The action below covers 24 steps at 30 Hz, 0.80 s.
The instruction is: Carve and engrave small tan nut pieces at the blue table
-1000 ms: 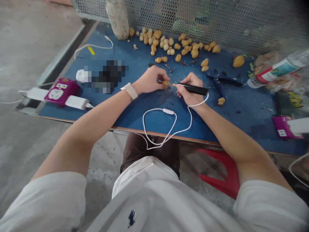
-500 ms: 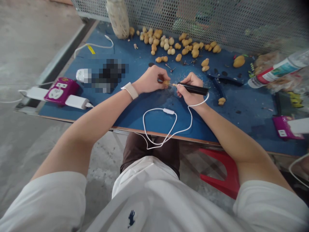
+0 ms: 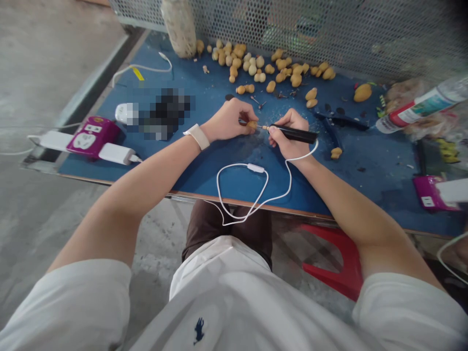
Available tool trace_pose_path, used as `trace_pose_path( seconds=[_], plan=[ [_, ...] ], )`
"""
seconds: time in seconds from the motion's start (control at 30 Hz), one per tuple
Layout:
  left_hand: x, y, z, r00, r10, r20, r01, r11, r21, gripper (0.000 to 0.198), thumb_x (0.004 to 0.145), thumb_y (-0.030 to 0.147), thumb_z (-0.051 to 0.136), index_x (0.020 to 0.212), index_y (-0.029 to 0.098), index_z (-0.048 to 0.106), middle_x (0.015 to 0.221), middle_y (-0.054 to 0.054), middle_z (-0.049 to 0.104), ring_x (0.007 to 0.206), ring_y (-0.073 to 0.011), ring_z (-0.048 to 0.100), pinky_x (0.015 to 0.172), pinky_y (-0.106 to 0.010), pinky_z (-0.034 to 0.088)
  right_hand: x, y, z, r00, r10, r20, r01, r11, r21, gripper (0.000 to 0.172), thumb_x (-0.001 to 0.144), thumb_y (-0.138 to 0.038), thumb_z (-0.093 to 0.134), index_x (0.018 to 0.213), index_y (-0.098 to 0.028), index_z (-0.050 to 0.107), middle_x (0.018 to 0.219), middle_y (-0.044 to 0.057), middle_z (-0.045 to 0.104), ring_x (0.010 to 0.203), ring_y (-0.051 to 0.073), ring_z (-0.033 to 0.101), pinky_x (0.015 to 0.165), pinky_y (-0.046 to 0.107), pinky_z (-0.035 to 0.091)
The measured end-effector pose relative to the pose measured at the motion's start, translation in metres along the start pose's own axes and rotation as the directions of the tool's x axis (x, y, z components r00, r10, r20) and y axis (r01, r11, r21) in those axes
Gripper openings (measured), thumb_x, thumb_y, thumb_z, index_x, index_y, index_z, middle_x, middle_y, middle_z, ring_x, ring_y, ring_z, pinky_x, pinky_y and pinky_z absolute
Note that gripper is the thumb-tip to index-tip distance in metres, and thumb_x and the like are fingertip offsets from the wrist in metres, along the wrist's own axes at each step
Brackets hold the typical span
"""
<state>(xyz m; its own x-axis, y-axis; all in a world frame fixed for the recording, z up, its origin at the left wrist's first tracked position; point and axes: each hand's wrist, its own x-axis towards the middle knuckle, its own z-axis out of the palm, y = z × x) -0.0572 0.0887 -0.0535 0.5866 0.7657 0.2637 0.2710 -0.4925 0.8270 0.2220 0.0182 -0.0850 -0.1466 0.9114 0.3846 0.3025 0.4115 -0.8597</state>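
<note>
My left hand [image 3: 234, 119] pinches a small tan gourd [image 3: 251, 125] between thumb and fingers, just above the blue table. In my right hand [image 3: 290, 134] is a black pen-shaped tool [image 3: 295, 134], gripped like a pencil and pointing left. Its thin metal tip [image 3: 262, 127] reaches the gourd's right side; whether it enters the surface is too small to tell. A white cable [image 3: 290, 180] runs from the tool's rear and loops at the table's front edge, with a small inline switch [image 3: 255, 168] on it.
Many small gourds [image 3: 252, 66] lie along the back by a mesh panel [image 3: 329, 39]. Blue-handled pliers [image 3: 331, 127] and a bottle [image 3: 417, 109] are at right. Purple power sockets [image 3: 95, 138] sit at left, another [image 3: 433, 193] at right. A jar [image 3: 180, 29] stands at back left.
The black tool and my right fingers have shifted very slightly to the right. My left hand keeps its hold on the gourd, almost unmoved.
</note>
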Motion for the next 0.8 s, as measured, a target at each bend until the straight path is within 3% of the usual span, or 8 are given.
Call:
trace_pose_path(
  seconds=[0.3,0.6,0.8],
  plan=[
    [0.001,0.000,0.001,1.000,-0.011,0.002,0.011,1.000,0.007,0.033,0.087,0.026,0.112,0.114,0.018,0.096,0.115,-0.014,0.097,0.116,-0.0284,0.091,0.114,-0.043,0.075,-0.001,-0.006,0.001,1.000,0.017,-0.024,-0.017,1.000,0.008,0.078,0.092,-0.104,0.097,0.126,-0.037,0.077,0.078,-0.001,0.073,0.075,0.032,0.083,0.074,0.060,0.082],
    [0.000,0.003,0.000,1.000,-0.016,-0.002,0.016,0.999,0.036,0.028,0.088,0.029,0.109,0.111,0.019,0.096,0.115,-0.012,0.096,0.112,-0.0276,0.089,0.113,-0.043,0.076,-0.002,-0.013,0.002,1.000,0.006,-0.004,-0.006,1.000,-0.024,0.071,0.096,-0.092,0.101,0.135,-0.039,0.076,0.086,0.000,0.077,0.082,0.033,0.087,0.078,0.058,0.084],
    [0.000,0.002,0.000,1.000,-0.014,-0.006,0.014,1.000,0.008,0.034,0.085,0.029,0.114,0.111,0.019,0.095,0.114,-0.013,0.096,0.115,-0.0294,0.090,0.115,-0.045,0.076,-0.001,-0.006,0.001,1.000,0.010,-0.027,-0.010,1.000,-0.013,0.067,0.101,-0.095,0.096,0.129,-0.038,0.075,0.081,-0.001,0.074,0.079,0.032,0.087,0.078,0.058,0.085]
  ],
)
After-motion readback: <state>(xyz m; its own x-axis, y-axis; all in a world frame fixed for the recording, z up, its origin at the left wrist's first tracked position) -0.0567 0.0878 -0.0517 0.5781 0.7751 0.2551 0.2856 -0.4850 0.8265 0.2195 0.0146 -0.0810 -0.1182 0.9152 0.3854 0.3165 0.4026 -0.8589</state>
